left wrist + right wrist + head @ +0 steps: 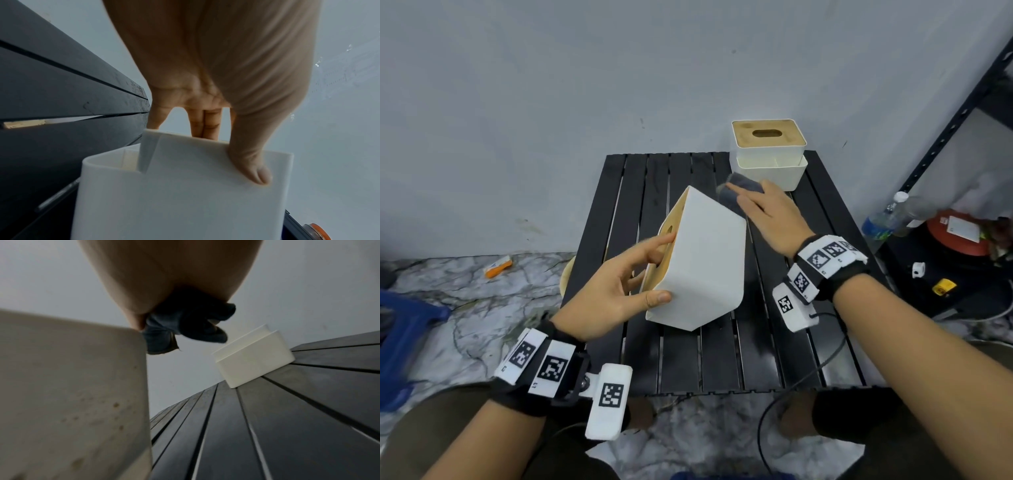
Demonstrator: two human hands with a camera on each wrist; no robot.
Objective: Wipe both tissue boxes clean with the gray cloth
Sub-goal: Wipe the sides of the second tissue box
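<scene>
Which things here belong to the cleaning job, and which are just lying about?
Job: tilted white tissue box with wooden lid, gripped by left hand; gray cloth in right hand; second white wooden-lidded tissue box.
Lying about: plastic water bottle; orange packet on floor; black metal shelf.

The table [774, 342] fills the centre of the head view. Over its middle the near box [705, 260] is tipped, lid to the left, with the left hand [616, 294] gripping its lower left. The cloth [739, 192] lies against that box's upper right edge, held under the right hand [774, 219]. The far box [770, 150] stands on the table's upper right corner, behind the cloth. A bottle [883, 219] and a shelf [962, 113] are at the right, and a stool [404, 329] is at the lower left.
</scene>
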